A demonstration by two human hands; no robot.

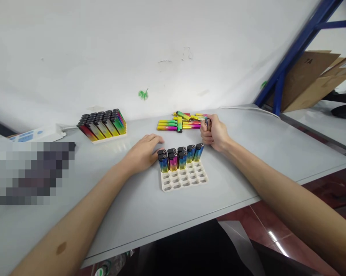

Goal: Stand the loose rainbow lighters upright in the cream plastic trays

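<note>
My right hand [215,132] is closed around a lighter [208,123], of which only a small dark part shows by the thumb. It is above the table, just right of a pile of loose shiny lighters [167,125] in yellow, green and magenta. Palm down, my left hand [144,154] rests open with its fingers loosely stretched, beside a white tray [185,183] with oval slots. Several upright lighters [173,161] with black tops fill the tray's far rows; its near slots hold nothing. The left fingertips are close to the tray's far left corner; whether they touch it I cannot tell.
A second white holder [111,138] packed with upright lighters stands at the back left. Near it are a white power strip [36,135] and a pixelated dark object [37,172]. A blue metal frame [294,50] and cardboard boxes [311,82] are at the right.
</note>
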